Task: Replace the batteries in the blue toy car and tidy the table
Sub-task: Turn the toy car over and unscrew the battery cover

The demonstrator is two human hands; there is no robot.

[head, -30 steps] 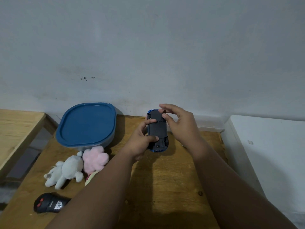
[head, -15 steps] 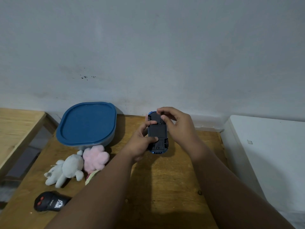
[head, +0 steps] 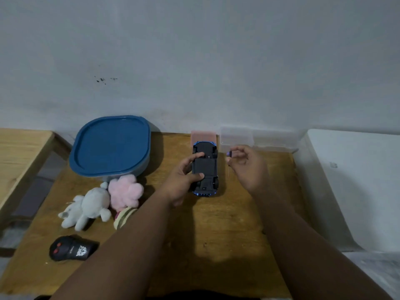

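- Contact between my right grip (head: 246,167) and the blue toy car (head: 205,167) has ended. Half a second ago its fingers were on the far end of the black underside; now it sits apart, just right of the car.
- That grip is pinching a small screwdriver (head: 229,153), purple handle up between thumb and fingertips, thin shaft pointing down toward the counter (head: 216,234).
- My reading: the tool has come off the battery-cover screw. I cannot tell whether the screw is out, and the cover looks seated.
- Left grip (head: 181,180) is curled round the car's left side, thumb and a finger lying on the underside, holding it belly-up.
- Car lies directly right of the left grip, between both grips. I cannot tell whether it rests on the counter.
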